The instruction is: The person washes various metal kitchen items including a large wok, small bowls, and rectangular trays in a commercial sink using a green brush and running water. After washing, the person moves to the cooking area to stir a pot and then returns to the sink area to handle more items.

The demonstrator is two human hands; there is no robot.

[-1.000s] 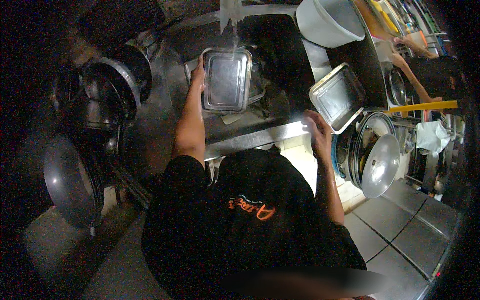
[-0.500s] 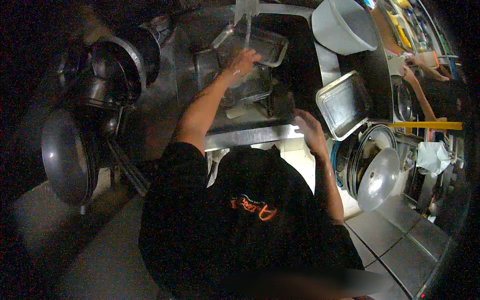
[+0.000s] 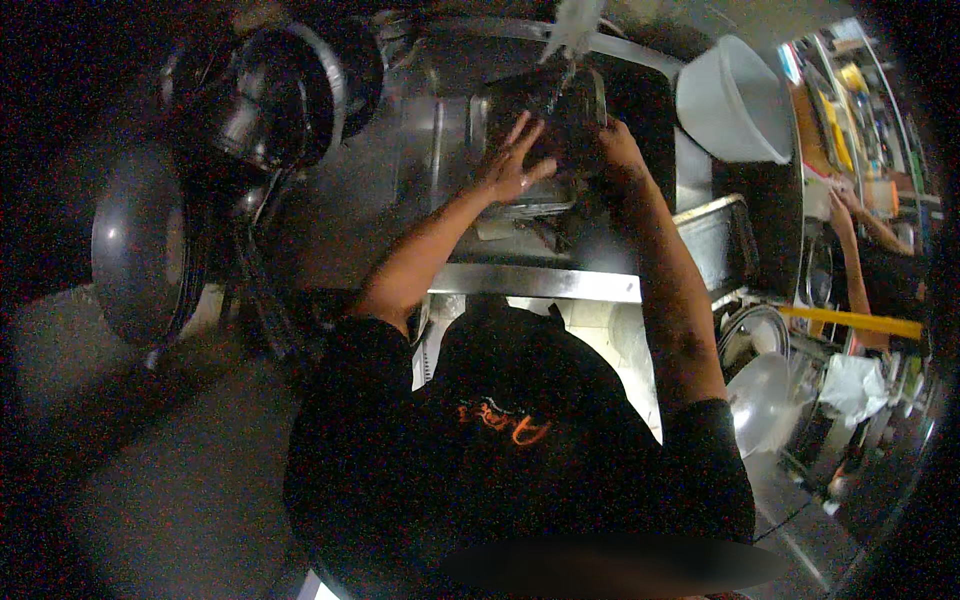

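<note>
In the dim steel sink point(image 3: 350, 190), a rectangular metal tray point(image 3: 601, 90) lies under a thin stream of water from the tap point(image 3: 577, 28). My left hand point(image 3: 515, 170) is over the near left part of this tray, its fingers spread and nothing held. With bent fingers, my right hand point(image 3: 622, 150) grips the tray's right edge; its fingertips are partly in shadow. Nearer to me in the sink, more flat pans point(image 3: 540, 208) lie beneath, too dark to make out fully.
A white bucket point(image 3: 735, 100) stands right of the sink, above another metal tray point(image 3: 715, 240) leaning there. Woks and lids point(image 3: 760, 400) are stacked lower right. Large dark pots point(image 3: 285, 100) and a wok point(image 3: 140, 245) stand at left. Another person's arms point(image 3: 850, 235) show far right.
My right hand has moved from the sink's front edge up to the tray's right edge. My left hand has come slightly nearer and spread its fingers. The view has shifted.
</note>
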